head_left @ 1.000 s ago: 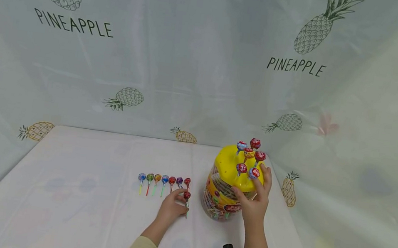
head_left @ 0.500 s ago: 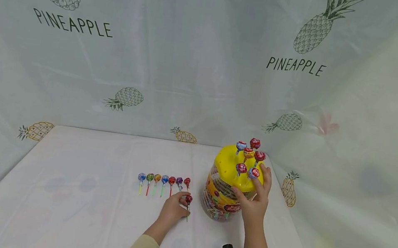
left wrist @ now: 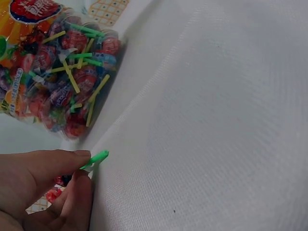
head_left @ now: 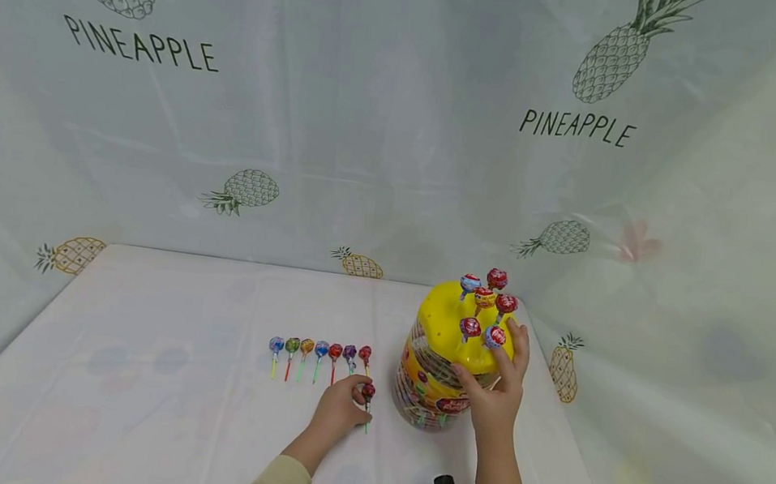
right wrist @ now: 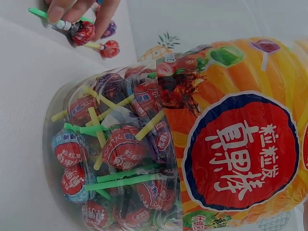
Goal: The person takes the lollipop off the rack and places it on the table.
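Note:
My left hand (head_left: 335, 411) pinches a red-wrapped lollipop (head_left: 368, 391) at the near right end of a lollipop row. Its green stick (left wrist: 100, 157) pokes out past the thumb in the left wrist view, while the right wrist view shows the dark red candy head (right wrist: 83, 33). My right hand (head_left: 498, 397) grips the yellow lid (head_left: 438, 318) of a clear lollipop jar (head_left: 423, 377), thumb at the front and fingers around the right side. Several wrapped lollipops (head_left: 484, 298) stand upright in the lid. The right hand is out of its own wrist view.
Several lollipops (head_left: 321, 350) lie in a neat row on the white-covered table (head_left: 153, 407), sticks toward me. Through the jar's clear base more lollipops (right wrist: 126, 147) show, below an orange label (right wrist: 240, 144). A pineapple-print curtain (head_left: 390, 111) hangs behind the table.
My left hand has shifted slightly right and nearer to me with the lollipop, then held almost still. The right hand and the jar have stayed in place.

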A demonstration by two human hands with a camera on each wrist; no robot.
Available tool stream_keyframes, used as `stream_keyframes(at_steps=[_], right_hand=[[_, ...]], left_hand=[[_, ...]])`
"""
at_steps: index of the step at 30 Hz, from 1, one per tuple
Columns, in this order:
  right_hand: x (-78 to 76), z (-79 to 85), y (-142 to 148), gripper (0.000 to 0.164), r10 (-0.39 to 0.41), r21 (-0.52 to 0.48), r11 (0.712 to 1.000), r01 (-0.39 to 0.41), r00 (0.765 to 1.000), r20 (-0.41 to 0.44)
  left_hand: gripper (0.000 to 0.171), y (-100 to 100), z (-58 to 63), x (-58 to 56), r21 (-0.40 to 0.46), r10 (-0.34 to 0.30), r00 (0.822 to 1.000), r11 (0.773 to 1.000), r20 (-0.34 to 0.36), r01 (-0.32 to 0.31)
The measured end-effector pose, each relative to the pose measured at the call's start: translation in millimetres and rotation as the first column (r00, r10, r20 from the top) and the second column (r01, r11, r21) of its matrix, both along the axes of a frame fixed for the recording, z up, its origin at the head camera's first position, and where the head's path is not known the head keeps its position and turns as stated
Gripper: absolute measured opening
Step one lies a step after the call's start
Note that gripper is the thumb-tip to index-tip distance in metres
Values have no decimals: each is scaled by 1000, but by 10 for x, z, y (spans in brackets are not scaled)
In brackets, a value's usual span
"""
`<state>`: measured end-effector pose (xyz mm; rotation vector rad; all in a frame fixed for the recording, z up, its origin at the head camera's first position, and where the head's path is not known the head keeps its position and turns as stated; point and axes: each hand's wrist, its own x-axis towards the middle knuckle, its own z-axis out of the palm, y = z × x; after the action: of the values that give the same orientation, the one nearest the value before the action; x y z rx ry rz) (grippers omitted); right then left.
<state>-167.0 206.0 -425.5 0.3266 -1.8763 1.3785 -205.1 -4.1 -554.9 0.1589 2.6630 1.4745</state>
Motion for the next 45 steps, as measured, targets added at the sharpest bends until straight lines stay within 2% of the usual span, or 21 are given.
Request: stream_keyframes(at_steps=[10,14,18,21,24,30,34,39,45], right_hand=[[11,36,-18,38,7,-2,1000,-7,1000,-15],[11,24,-13,37,12,-3,1000,-12,1000,-18],[9,0,5,37,5,3,1000,-5,1000,-10],[11,-14,14,37,-2,10,1000,2,1000,-7],[16,-18,16,37,2,10,1000,-2,1000,-7],[17,-21,12,38,-4,6,1000,4,1000,2],[12,-23,20,39,-14,5,1000,14,1000,12],[22,-24,25,37,-27,-1,1000,27,999,38],[23,-34,23,36,-15,7,1000,14,1000,22]], left_hand=[[64,-24,-25,1,6,-21,1000,1000,-10,21],[64,-49,40,4,2,-1,1000,1000,7,1],[60,-68,277,-7,70,15,1000,997,21,-17],[58,-78,495,-34,155,-5,1000,988,2,5],[56,-84,708,-74,195,-39,998,980,-42,46],[55,-69,1148,-172,231,-104,988,964,-118,129],[55,-26,1399,-253,244,-148,975,952,-165,185],[54,74,1648,-310,230,-207,959,941,-193,249],[53,197,1879,-343,214,-254,932,926,-259,312]])
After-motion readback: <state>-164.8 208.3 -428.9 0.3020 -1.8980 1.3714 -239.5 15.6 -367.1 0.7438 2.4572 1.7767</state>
